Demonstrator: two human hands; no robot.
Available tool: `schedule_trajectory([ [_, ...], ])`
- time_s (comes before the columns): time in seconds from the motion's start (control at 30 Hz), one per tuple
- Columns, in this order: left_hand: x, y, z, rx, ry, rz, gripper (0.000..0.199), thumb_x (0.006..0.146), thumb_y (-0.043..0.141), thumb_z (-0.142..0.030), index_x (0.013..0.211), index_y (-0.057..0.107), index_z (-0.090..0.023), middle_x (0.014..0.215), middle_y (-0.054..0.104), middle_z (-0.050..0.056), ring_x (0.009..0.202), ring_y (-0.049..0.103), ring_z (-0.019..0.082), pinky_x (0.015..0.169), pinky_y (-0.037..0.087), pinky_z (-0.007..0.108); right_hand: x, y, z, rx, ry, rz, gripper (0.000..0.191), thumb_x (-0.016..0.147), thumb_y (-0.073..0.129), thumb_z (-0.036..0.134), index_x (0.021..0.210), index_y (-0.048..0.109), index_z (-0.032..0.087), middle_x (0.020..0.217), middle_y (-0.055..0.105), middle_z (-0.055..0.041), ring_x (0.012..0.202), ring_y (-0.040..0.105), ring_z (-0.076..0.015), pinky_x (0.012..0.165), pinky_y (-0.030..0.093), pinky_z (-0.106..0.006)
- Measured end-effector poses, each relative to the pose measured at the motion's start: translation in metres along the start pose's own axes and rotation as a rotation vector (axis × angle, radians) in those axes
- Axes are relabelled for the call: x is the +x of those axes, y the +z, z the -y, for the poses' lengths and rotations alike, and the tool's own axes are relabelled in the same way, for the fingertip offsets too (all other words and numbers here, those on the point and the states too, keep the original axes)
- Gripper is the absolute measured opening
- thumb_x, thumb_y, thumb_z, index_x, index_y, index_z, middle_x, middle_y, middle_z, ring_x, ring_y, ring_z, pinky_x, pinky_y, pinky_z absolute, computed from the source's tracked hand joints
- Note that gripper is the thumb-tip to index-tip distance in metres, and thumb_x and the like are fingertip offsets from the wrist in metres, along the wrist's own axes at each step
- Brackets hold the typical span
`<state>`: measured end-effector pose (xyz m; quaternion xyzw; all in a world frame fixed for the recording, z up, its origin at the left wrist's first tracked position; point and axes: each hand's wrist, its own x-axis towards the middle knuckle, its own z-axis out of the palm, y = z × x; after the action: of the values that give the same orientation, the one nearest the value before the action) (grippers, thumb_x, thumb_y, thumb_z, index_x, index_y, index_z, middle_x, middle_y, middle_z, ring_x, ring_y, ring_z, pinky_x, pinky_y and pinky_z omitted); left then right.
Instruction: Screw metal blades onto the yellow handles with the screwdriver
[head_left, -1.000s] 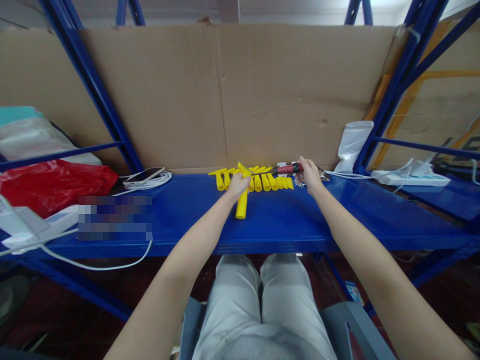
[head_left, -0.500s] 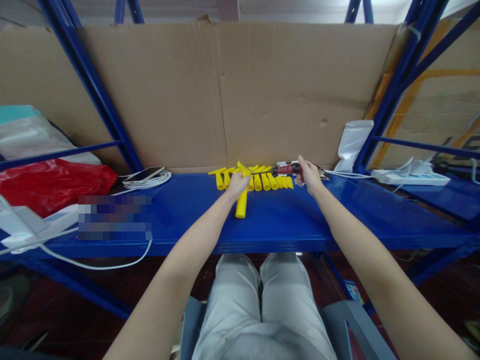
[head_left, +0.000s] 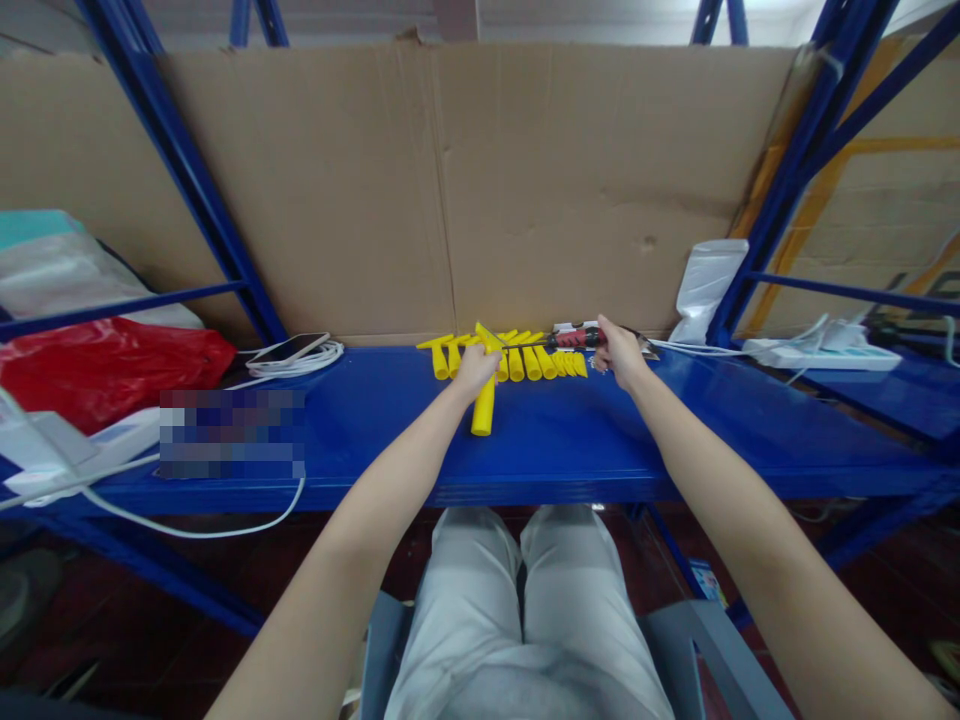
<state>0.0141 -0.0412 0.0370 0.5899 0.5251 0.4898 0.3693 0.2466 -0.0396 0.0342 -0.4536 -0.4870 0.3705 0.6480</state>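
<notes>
My left hand [head_left: 477, 369] is closed around a yellow T-shaped plastic piece with a thick round handle [head_left: 484, 408], whose end points toward me. My right hand [head_left: 621, 354] grips a screwdriver [head_left: 577, 340] by its red and black handle. The thin shaft runs left to the crosspiece of the held piece, close to my left fingers; whether the tip touches a screw is too small to see. Behind lies a row of similar yellow T-shaped pieces [head_left: 532, 363]. At its right end sit several small flat yellow pieces [head_left: 571, 365].
The blue metal shelf [head_left: 390, 430] backs onto a cardboard sheet [head_left: 570, 190]. Left are a phone [head_left: 296, 350], coiled white cable [head_left: 319, 362], red bag [head_left: 112, 365] and blurred patch. At right are a white pouch [head_left: 705, 295] and power strip [head_left: 825, 355].
My right hand and the screwdriver handle shift very slightly, with the wrist turned a little. The left hand and the yellow piece stay in place.
</notes>
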Motion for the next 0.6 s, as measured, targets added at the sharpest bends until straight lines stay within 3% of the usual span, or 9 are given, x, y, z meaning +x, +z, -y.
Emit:
schedule_trajectory([
  [0.07, 0.0007, 0.0002, 0.0006, 0.001, 0.000, 0.003, 0.033, 0.077, 0.048, -0.001, 0.050, 0.044, -0.019, 0.038, 0.043, -0.005, 0.033, 0.043, 0.009, 0.043, 0.035, 0.021, -0.0006, 0.0002, 0.0011, -0.001, 0.023, -0.026, 0.037, 0.078, 0.065, 0.053, 0.074, 0.043, 0.024, 0.038, 0.030, 0.0113, 0.030, 0.031, -0.0085, 0.031, 0.026, -0.021],
  [0.2, 0.0047, -0.0001, 0.0039, -0.011, 0.003, 0.007, 0.029, 0.076, 0.048, -0.002, 0.052, 0.045, -0.019, 0.038, 0.043, -0.005, 0.033, 0.043, 0.009, 0.042, 0.035, 0.021, -0.0021, 0.0030, 0.0057, 0.006, 0.023, -0.059, 0.026, 0.078, 0.064, 0.042, 0.077, 0.046, 0.023, 0.043, 0.041, 0.0092, 0.032, 0.037, -0.0092, 0.031, 0.027, -0.021],
  [0.3, 0.0077, -0.0007, 0.0065, -0.022, 0.007, 0.021, 0.027, 0.075, 0.049, -0.003, 0.053, 0.045, -0.019, 0.037, 0.044, -0.004, 0.033, 0.043, 0.010, 0.042, 0.036, 0.021, -0.0020, 0.0033, 0.0050, 0.002, 0.007, -0.048, 0.031, 0.076, 0.066, 0.049, 0.076, 0.047, 0.023, 0.047, 0.046, 0.0074, 0.036, 0.041, -0.0101, 0.031, 0.028, -0.021],
  [0.4, 0.0083, -0.0009, 0.0073, -0.009, 0.006, 0.027, 0.028, 0.075, 0.049, -0.003, 0.052, 0.045, -0.019, 0.037, 0.045, -0.003, 0.033, 0.043, 0.010, 0.043, 0.036, 0.021, -0.0015, 0.0014, 0.0011, -0.025, -0.017, -0.052, 0.041, 0.075, 0.067, 0.059, 0.072, 0.046, 0.024, 0.042, 0.038, 0.0086, 0.034, 0.036, -0.0094, 0.031, 0.028, -0.022],
  [0.5, 0.0070, 0.0002, 0.0065, 0.001, 0.011, 0.012, 0.029, 0.076, 0.049, -0.003, 0.052, 0.045, -0.019, 0.037, 0.044, -0.004, 0.034, 0.043, 0.010, 0.043, 0.037, 0.021, -0.0010, 0.0006, -0.0006, -0.014, -0.053, -0.072, 0.040, 0.075, 0.068, 0.055, 0.071, 0.045, 0.024, 0.040, 0.031, 0.0104, 0.032, 0.031, -0.0083, 0.032, 0.027, -0.022],
  [0.6, 0.0056, 0.0015, 0.0054, -0.010, 0.021, 0.001, 0.030, 0.077, 0.049, -0.003, 0.052, 0.044, -0.019, 0.037, 0.042, -0.005, 0.033, 0.042, 0.009, 0.042, 0.035, 0.020, -0.0006, 0.0019, 0.0017, 0.014, -0.068, -0.098, 0.033, 0.075, 0.068, 0.049, 0.072, 0.047, 0.023, 0.043, 0.038, 0.0091, 0.033, 0.036, -0.0091, 0.032, 0.028, -0.022],
])
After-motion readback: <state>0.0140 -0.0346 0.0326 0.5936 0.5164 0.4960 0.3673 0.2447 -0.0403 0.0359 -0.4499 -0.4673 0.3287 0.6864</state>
